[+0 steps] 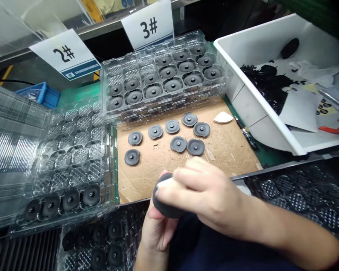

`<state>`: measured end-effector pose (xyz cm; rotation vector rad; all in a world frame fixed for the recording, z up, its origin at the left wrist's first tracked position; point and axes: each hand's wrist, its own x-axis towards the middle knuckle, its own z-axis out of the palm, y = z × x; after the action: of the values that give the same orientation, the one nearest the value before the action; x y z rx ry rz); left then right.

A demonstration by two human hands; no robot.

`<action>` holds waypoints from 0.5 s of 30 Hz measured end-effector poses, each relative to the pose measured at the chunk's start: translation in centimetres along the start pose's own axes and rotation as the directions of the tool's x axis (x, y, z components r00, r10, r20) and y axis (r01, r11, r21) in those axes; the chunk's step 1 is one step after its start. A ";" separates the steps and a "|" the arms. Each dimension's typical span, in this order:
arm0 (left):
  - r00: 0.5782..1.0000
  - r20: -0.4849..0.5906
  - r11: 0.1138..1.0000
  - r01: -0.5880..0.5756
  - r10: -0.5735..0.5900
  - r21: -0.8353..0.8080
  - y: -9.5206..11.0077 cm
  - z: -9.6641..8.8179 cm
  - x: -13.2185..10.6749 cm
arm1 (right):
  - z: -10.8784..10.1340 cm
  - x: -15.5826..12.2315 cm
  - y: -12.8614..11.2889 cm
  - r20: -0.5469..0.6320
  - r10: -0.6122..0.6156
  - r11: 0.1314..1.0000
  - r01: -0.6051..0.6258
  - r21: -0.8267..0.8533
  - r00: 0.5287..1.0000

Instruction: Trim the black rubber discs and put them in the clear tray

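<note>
Black disc [167,210], left hand [158,230] beneath, right hand [210,194] curled over it

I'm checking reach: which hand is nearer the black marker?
Right. The right hand is left of the black marker, towards the person; the left hand is farther left and closer to the body.

The 2# sign [70,62] sits left of the 3# sign [151,32] — a marker [247,134] lies nearer.

I see left hand [159,231] gripping dark disc [168,210], right hand [217,195] holding white pad [164,183] against it; eight grey discs [172,126] on cardboard [151,178] beyond fingers [188,178], white bin [244,103] to fingers' right.
</note>
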<state>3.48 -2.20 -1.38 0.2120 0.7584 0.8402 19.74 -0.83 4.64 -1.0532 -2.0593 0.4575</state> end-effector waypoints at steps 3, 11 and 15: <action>0.999 0.048 1.000 0.023 -0.024 0.022 0.1 0.5 -0.3 | 0.3 1.1 1.8 0.000 -0.136 0.977 0.134 0.168 0.991; 0.994 0.085 0.997 0.066 -0.063 -0.039 0.8 0.9 -0.9 | 5.6 -6.9 6.6 0.064 0.564 0.805 -0.566 0.180 0.823; 0.988 0.138 0.996 0.074 -0.068 -0.039 0.3 1.0 -0.3 | 5.2 -7.6 6.7 0.064 0.593 0.787 -0.595 0.166 0.802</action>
<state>3.85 -2.10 -0.31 0.1996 0.6155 0.7659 22.11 -2.85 -6.34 -1.5864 -1.6120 0.9467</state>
